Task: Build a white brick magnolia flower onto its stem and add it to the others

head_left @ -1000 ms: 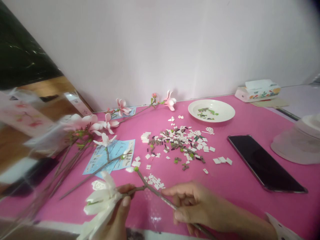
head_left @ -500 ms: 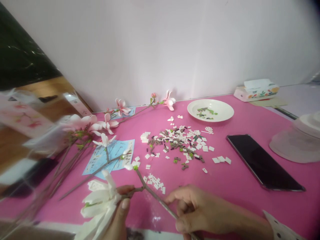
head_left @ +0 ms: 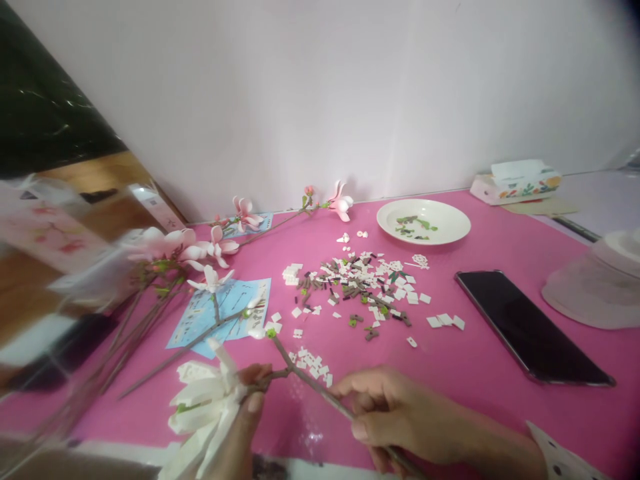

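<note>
A brown toy-brick magnolia branch point(head_left: 316, 385) with a white bud on a green base spans both hands above the table's front edge. My left hand point(head_left: 239, 427) pinches its short side twig just behind a large white flower point(head_left: 205, 407), which covers part of that hand. Lower on the main stem, my right hand point(head_left: 395, 413) is closed around it, thumb on top. Beyond the hands lies a pile of small white, brown, black and green bricks point(head_left: 363, 283), with a smaller group of white pieces point(head_left: 311, 365) nearer.
Left lie finished pink magnolia branches point(head_left: 160, 253), another white-flowered branch point(head_left: 200, 339) and blue instruction sheets point(head_left: 195, 317). A white plate point(head_left: 453, 233) holds green and brown bits. Farther right are a black phone point(head_left: 530, 327), a translucent container point(head_left: 585, 293) and a tissue pack point(head_left: 523, 183).
Both hands keep their hold on the branch, which has shifted very slightly. The white flower has turned a little, and the whole view has drifted by a few pixels.
</note>
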The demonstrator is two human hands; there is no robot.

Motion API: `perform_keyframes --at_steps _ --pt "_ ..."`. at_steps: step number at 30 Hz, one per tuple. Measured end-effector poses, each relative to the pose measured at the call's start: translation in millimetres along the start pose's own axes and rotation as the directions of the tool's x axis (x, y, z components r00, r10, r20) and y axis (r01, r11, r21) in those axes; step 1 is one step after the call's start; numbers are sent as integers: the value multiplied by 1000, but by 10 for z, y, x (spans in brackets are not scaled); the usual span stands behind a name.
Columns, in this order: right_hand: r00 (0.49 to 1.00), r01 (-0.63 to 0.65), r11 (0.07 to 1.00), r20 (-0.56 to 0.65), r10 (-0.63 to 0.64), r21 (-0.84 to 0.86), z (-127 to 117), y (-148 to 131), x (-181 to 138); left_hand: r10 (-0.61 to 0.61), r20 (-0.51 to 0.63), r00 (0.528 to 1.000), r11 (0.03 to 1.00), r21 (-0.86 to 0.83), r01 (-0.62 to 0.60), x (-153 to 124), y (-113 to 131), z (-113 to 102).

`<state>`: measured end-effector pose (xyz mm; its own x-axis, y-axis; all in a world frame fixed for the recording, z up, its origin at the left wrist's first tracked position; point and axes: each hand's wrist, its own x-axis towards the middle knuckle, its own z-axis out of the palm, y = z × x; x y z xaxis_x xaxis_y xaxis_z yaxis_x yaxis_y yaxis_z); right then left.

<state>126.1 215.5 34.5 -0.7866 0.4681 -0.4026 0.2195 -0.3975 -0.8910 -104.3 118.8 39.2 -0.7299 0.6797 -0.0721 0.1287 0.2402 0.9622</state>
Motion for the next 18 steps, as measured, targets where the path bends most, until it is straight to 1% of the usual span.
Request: perform_keyframes --at_steps 2,5,7,11,12,15,18 --pt "998 6 999 -65 -9 -50 3 -13 -3 11 8 1000 999 -31 -11 -4 43 22" --pt "994 25 992 -105 -38 -123 27 -77 -15 34 60 998 998 44 -37 2 91 15" --pt "996 18 990 -81 -29 -137 42 -129 -25 -10 81 997 999 53 6 16 86 -7" --pt "1000 -22 990 13 24 -140 54 -199 -42 -131 114 985 989 82 122 53 0 -16" --pt "999 -24 990 26 28 -140 54 -208 -46 -141 132 981 989 69 133 61 -25 -4" --pt "1000 -8 991 11 10 -133 56 -224 -59 -105 223 969 993 -24 113 77 -77 52" --pt "1000 -10 988 -23 6 -155 58 -239 -67 -124 275 953 983 -98 156 79 -70 101"
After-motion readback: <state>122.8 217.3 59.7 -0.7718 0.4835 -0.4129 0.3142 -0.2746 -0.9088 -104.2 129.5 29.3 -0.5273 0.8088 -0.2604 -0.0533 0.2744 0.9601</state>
